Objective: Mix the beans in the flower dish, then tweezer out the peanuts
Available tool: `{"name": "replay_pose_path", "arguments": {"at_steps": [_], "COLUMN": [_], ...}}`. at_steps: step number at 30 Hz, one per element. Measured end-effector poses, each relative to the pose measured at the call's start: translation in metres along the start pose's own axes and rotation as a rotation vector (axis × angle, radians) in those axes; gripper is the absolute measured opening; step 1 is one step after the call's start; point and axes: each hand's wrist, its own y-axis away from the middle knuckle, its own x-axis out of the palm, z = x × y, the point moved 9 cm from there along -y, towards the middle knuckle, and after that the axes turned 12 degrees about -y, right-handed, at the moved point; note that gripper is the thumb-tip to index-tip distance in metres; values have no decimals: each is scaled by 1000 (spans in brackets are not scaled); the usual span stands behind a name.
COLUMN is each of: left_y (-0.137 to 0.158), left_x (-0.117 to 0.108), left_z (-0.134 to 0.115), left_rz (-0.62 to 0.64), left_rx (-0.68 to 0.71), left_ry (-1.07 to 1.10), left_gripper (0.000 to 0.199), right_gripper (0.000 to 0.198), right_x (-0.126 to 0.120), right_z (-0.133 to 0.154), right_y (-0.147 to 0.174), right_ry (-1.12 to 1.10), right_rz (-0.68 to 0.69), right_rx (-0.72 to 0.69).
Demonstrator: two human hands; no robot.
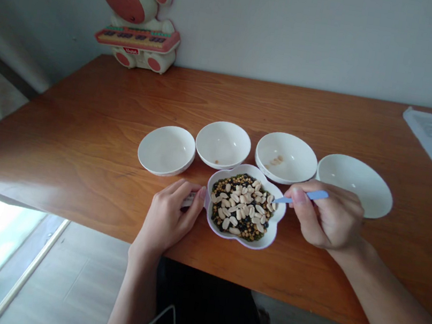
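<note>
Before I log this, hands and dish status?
Left hand holds flower-shaped dish by handle. Right hand pinches blue utensil, tip at peanuts. White bowls close behind.

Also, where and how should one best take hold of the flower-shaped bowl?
Probably by the handle of the flower-shaped bowl, coming from the left: it sticks out on that side, where the left hand holds it, clear of the loose peanuts.

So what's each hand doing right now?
Left hand: closed on the handle of the flower-shaped bowl.
Right hand: closed, holding a slim blue tool, tip at the peanuts.
</note>
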Motion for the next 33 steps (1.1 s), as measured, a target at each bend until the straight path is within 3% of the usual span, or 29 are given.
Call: {"name": "replay_pose_path", "arguments": {"at_steps": [33], "left_y": [0], "left_x": [0], "left_z": [0], "left_rz": [-1], "left_rx": [15], "left_ry": [16], "left_gripper": [19], "right_gripper": [17], "right_x": [3], "right_z": [-7], "right_y": [5], "right_ry": [29], "right_rz": [-24], "right_rx": [109]}}
